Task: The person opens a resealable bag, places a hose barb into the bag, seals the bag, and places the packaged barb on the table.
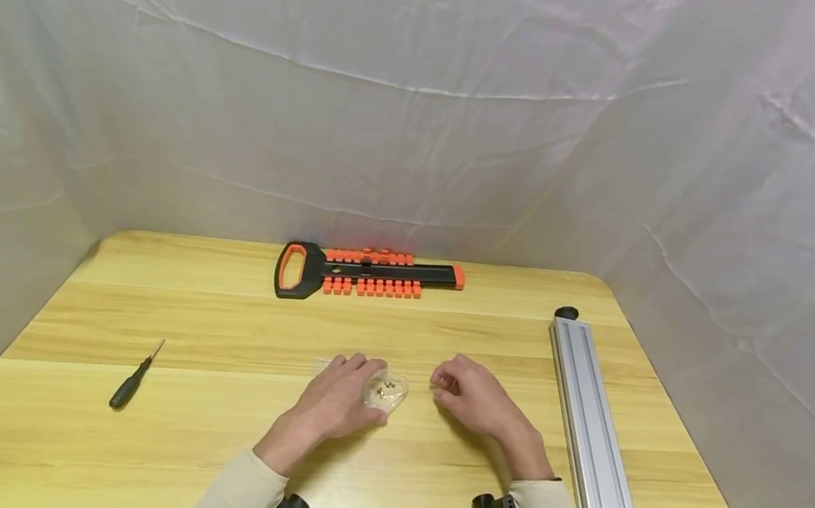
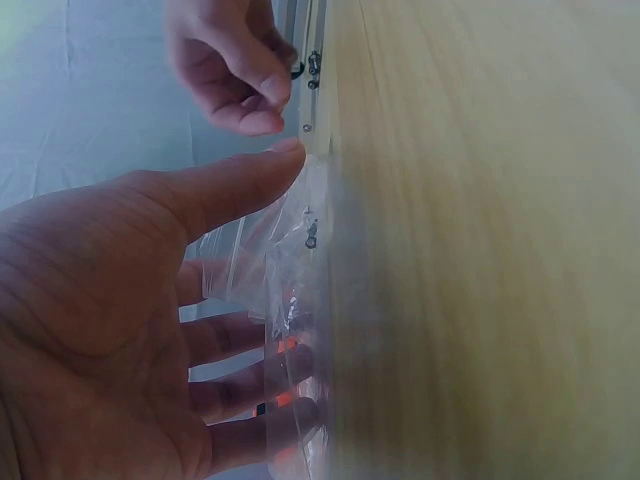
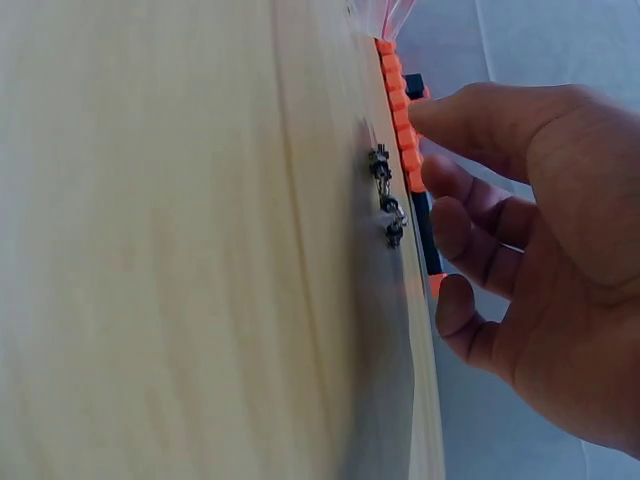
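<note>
A clear plastic bag (image 1: 391, 400) lies on the table with several small brass-coloured metal pieces showing in or on it. My left hand (image 1: 340, 397) is around the bag, its fingers (image 2: 235, 385) fairly straight behind the plastic and its thumb apart from them. To the right, my right hand (image 1: 474, 394) hovers low over the table with fingers loosely bent; nothing shows between them. In the right wrist view, several small dark metal pieces, like screws (image 3: 388, 195), lie on the wood beside its fingertips. Their exact kind is too small to tell.
A black screwdriver (image 1: 130, 384) lies at the left. Near the back edge rests a black and orange handled rack (image 1: 311, 272) with rows of orange clips. A long silver aluminium profile (image 1: 594, 430) with a black knob stretches along the right side. Grey curtains (image 1: 363, 115) surround the table.
</note>
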{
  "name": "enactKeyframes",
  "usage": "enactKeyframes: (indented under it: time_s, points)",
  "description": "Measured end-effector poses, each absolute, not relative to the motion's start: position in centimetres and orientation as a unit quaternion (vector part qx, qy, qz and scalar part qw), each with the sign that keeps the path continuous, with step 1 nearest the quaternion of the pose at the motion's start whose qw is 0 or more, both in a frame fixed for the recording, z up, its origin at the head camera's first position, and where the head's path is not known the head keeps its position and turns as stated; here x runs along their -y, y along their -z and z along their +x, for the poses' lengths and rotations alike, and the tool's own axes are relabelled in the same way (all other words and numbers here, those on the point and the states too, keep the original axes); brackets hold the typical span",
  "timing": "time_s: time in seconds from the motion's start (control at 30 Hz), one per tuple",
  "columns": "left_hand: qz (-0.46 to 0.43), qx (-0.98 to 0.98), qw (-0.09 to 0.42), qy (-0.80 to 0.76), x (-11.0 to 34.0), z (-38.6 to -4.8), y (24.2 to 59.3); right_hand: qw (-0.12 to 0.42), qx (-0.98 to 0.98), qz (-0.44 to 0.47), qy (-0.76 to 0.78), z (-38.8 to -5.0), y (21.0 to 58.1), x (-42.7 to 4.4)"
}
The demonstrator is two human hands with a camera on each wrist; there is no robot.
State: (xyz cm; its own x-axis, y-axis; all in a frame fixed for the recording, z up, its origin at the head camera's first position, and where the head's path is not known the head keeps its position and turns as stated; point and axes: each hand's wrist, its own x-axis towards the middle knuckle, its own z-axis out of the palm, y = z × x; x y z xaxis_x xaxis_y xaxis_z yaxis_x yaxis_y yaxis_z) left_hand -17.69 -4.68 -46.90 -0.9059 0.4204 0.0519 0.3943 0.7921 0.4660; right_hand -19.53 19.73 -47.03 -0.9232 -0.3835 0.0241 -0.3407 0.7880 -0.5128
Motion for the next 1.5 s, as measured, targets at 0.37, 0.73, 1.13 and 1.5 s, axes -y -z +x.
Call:
enactKeyframes:
  time_s: [0.37, 0.73, 1.13, 1.5]
  points:
    - [0.216, -0.945, 0.025, -0.246, 4.6, -17.7, 46.9, 0.042, -0.953, -0.186, 0.234, -19.4, 47.4, -21.2]
    - [0.209, -0.946, 0.027, -0.246, 4.5, -17.7, 47.1, 0.045, -0.962, -0.177, 0.204, -19.5, 47.8, -20.5]
    - [0.212, -0.945, 0.025, -0.246, 4.5, -17.7, 47.0, 0.045, -0.964, -0.188, 0.18, -19.3, 47.3, -19.8]
    - [0.211, -0.946, 0.02, -0.246, 4.5, -17.7, 46.9, 0.027, -0.945, -0.223, 0.239, -19.5, 47.4, -18.3]
